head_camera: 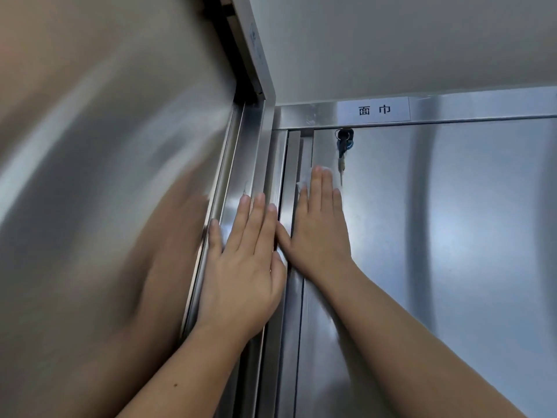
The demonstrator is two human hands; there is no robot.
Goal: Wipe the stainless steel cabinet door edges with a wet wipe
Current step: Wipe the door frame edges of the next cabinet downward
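1. The right hand (319, 233), fingers straight and together, presses the wet wipe (303, 180) flat at frame centre.
2. The door edge (294, 161) runs vertically just left of those fingertips; the left hand (244, 267) lies flat beside it, holding nothing.

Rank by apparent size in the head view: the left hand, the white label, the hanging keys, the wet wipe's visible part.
1. left hand
2. white label
3. hanging keys and wet wipe: alike, unranked; the right hand hides most of the wipe.
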